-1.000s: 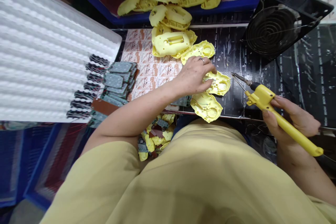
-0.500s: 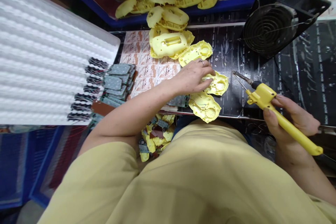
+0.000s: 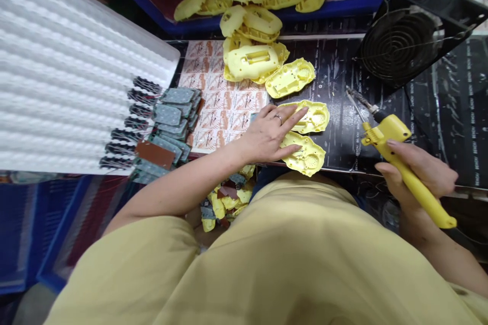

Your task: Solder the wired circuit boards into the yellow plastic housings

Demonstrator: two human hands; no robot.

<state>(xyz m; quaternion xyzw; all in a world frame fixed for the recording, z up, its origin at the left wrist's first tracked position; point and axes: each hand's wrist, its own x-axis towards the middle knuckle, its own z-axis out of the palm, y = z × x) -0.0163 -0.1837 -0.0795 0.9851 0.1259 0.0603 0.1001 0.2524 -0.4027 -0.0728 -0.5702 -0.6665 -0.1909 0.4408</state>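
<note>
My left hand [image 3: 267,133] lies flat with fingers spread over the left ends of two yellow plastic shell halves. One, the upper shell [image 3: 314,116], and the other, the lower shell [image 3: 307,156], rest side by side near the bench's front edge. What lies under my palm is hidden. In my right hand [image 3: 421,175] is a yellow soldering iron [image 3: 396,129] with a solder feed tube beside its tip; the tip points up and left, apart from the shells. A third shell half [image 3: 290,78] lies just beyond.
Several stacked circuit boards [image 3: 170,115] with wires sit left, against a white ridged foam sheet [image 3: 68,71]. More yellow shells [image 3: 253,63] are piled at the back, reaching a blue crate [image 3: 343,6]. A black fan [image 3: 400,45] stands back right. Below the bench edge lie mixed parts [image 3: 229,198].
My left hand has moved left and toward me, its fingers spreading from the upper shell across both. My right hand has shifted slightly, the iron's tip now higher in view.
</note>
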